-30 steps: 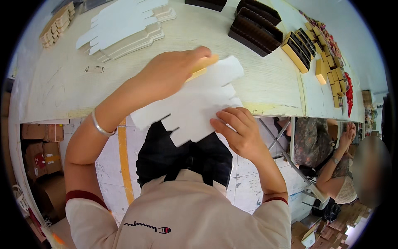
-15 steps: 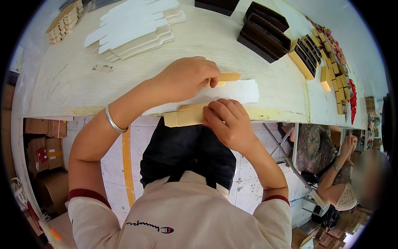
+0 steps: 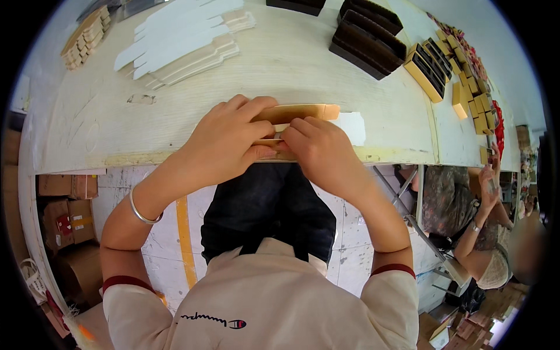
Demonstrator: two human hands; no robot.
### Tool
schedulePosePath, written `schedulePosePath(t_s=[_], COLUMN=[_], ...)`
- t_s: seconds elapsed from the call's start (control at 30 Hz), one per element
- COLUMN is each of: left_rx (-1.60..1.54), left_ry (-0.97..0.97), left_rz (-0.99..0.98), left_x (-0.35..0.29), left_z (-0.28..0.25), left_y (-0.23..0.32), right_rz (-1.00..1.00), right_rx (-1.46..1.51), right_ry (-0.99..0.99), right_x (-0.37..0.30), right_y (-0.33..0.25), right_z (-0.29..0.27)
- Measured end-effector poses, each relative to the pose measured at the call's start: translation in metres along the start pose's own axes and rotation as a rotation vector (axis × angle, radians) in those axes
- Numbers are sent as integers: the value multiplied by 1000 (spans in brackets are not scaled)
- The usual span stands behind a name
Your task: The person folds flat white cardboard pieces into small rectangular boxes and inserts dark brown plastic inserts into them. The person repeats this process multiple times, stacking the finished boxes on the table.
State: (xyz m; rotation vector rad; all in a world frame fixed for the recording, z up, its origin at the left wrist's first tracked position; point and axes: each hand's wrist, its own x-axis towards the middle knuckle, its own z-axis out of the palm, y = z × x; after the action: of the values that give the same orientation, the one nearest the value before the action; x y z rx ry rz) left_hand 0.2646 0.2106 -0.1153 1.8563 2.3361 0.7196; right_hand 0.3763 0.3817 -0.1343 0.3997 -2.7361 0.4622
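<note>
Close to the table's near edge, a partly folded gold cardboard box (image 3: 300, 112) lies between my hands, its inner side facing up. My left hand (image 3: 236, 131) is closed round the box's left part, thumb at the near side. The fingers of my right hand (image 3: 318, 143) are bent and press into the middle of the box, near the left fingertips. What those fingertips pinch is hidden. Under the box's right end, a flat white cardboard piece (image 3: 353, 128) rests on the table.
Flat white box blanks (image 3: 175, 38) are stacked at the far left, beside a pile of small tan pieces (image 3: 86, 39). Dark brown trays (image 3: 368, 41) stand at the far right, with gold boxes (image 3: 426, 73) beyond. A co-worker (image 3: 466, 227) sits at the right.
My left hand came nearer and now grips the box with the right. The gold pieces held apart before now show as one opened-up box. The co-worker's arm moved too.
</note>
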Motion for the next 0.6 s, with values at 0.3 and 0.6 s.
schedulePosePath(t_s=[0.3, 0.6], left_rx=[-24, -521], left_ry=[58, -334], left_rz=[-94, -236], left_x=[2, 14], left_z=[5, -21], left_y=[5, 11], right_rz=[213, 136], right_rx=[-271, 577], right_ry=[116, 22], right_x=[-43, -28], right_y=[30, 8], right_z=[-59, -13])
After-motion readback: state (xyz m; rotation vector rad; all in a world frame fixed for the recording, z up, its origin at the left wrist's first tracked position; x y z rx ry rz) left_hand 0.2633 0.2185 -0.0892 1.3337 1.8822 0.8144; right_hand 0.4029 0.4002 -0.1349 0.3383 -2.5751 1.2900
